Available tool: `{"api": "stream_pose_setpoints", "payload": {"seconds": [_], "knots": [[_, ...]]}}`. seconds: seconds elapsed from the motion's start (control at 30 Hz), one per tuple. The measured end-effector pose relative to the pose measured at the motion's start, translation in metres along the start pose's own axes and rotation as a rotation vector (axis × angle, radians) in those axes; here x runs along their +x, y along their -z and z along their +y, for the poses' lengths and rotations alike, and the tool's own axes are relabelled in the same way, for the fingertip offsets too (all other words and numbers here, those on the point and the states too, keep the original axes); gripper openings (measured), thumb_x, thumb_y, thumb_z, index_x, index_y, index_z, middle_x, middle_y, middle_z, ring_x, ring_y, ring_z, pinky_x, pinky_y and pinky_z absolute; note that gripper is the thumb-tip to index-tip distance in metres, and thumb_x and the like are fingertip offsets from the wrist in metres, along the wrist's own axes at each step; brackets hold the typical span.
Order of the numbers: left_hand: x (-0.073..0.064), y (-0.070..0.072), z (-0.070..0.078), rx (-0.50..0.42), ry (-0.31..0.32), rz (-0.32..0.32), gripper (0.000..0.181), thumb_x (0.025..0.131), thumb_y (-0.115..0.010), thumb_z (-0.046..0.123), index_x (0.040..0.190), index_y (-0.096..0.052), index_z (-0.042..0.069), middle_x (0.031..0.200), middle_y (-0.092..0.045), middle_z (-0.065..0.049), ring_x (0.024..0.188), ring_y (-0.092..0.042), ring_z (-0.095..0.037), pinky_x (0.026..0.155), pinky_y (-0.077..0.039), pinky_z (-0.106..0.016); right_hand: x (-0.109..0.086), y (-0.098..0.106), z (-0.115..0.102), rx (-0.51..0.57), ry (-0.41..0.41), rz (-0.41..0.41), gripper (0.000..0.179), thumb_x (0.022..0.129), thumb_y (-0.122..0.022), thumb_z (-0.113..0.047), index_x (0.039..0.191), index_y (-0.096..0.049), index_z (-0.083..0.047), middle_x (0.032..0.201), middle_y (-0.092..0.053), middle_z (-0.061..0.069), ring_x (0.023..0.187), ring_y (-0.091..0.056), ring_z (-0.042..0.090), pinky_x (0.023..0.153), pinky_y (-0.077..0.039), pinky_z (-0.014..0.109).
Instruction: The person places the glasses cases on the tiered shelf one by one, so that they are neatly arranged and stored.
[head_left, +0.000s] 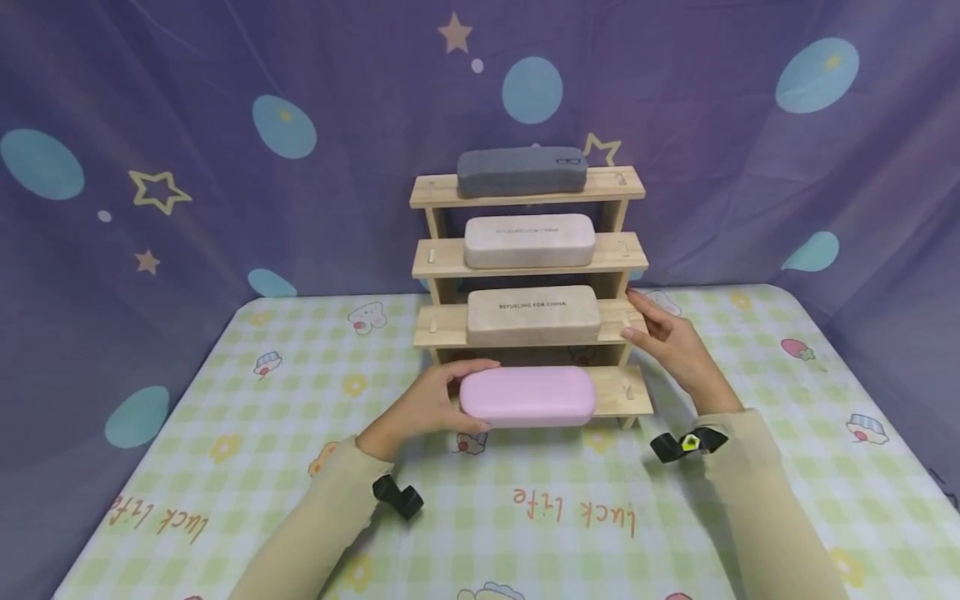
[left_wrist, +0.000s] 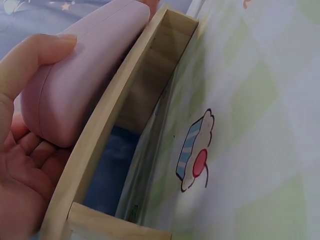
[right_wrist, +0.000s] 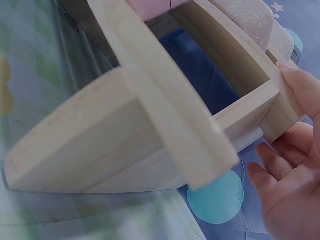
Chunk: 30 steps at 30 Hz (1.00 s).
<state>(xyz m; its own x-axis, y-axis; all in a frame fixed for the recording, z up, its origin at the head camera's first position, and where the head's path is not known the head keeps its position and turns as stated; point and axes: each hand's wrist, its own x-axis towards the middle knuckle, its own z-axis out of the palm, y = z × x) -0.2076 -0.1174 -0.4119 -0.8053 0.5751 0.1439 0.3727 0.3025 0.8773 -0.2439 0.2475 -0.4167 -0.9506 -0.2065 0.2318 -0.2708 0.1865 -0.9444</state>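
Note:
A pink glasses case [head_left: 527,395] lies on the lowest step of a wooden tiered stand [head_left: 617,392]. My left hand [head_left: 431,402] grips the case's left end, thumb on the near side and fingers behind; the left wrist view shows the thumb on the pink case [left_wrist: 95,65]. At the stand's right side, my right hand [head_left: 678,346] holds the end of the second step from the bottom, its thumb on top. In the right wrist view the right hand [right_wrist: 292,165] pinches that board's end.
Higher steps carry a beige case [head_left: 533,317] lettered "REFUELING FOR CHINA", a whitish case [head_left: 529,242] and a grey case [head_left: 522,172] on top. A green-and-white checked cloth [head_left: 285,483] covers the table. Behind the stand hangs a purple patterned curtain [head_left: 375,83].

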Motion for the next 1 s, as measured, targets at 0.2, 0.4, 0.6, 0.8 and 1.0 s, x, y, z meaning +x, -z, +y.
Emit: {"api": "stream_pose_setpoints", "payload": {"seconds": [0.2, 0.4, 0.6, 0.8, 1.0], "knots": [[0.009, 0.003, -0.004, -0.020, 0.014, -0.012, 0.074, 0.062, -0.087, 0.006, 0.129, -0.056, 0.005, 0.123, -0.059, -0.013, 0.101, -0.057, -0.020, 0.086, -0.047, -0.029, 0.002, -0.001, 0.002, -0.008, 0.010, -0.004, 0.064, 0.092, -0.062, -0.013, 0.145, -0.030, 0.001, 0.153, -0.023, 0.017, 0.142, -0.017, 0.021, 0.105, -0.022, 0.011], [0.014, 0.006, -0.006, -0.025, 0.001, -0.038, 0.076, 0.062, -0.086, 0.003, 0.131, -0.054, 0.001, 0.124, -0.058, -0.015, 0.102, -0.056, -0.020, 0.086, -0.046, -0.026, 0.002, -0.001, -0.001, -0.017, 0.007, 0.001, 0.063, 0.092, -0.062, -0.012, 0.145, -0.030, 0.000, 0.153, -0.024, 0.017, 0.142, -0.017, 0.020, 0.105, -0.022, 0.011], [0.016, 0.006, -0.008, -0.014, -0.019, -0.054, 0.077, 0.063, -0.085, 0.001, 0.133, -0.051, -0.001, 0.127, -0.056, -0.015, 0.105, -0.054, -0.021, 0.089, -0.045, -0.027, 0.003, -0.002, -0.002, -0.001, 0.013, 0.002, 0.062, 0.092, -0.061, -0.008, 0.145, -0.031, 0.001, 0.152, -0.024, 0.017, 0.142, -0.017, 0.023, 0.106, -0.022, 0.012], [0.013, 0.005, -0.008, 0.019, -0.031, -0.052, 0.079, 0.065, -0.084, 0.003, 0.136, -0.048, -0.002, 0.131, -0.053, -0.015, 0.109, -0.053, -0.023, 0.094, -0.042, -0.033, 0.003, -0.003, -0.002, 0.003, 0.020, -0.005, 0.061, 0.091, -0.061, -0.006, 0.145, -0.031, 0.002, 0.152, -0.024, 0.018, 0.142, -0.017, 0.025, 0.106, -0.021, 0.012], [0.012, 0.008, -0.008, 0.014, -0.036, -0.058, 0.082, 0.066, -0.084, 0.004, 0.137, -0.045, -0.003, 0.134, -0.051, -0.017, 0.112, -0.051, -0.025, 0.097, -0.040, -0.037, 0.004, -0.004, -0.003, 0.006, 0.021, -0.001, 0.062, 0.091, -0.061, -0.007, 0.145, -0.031, 0.002, 0.152, -0.024, 0.018, 0.142, -0.017, 0.024, 0.106, -0.022, 0.012]]}}
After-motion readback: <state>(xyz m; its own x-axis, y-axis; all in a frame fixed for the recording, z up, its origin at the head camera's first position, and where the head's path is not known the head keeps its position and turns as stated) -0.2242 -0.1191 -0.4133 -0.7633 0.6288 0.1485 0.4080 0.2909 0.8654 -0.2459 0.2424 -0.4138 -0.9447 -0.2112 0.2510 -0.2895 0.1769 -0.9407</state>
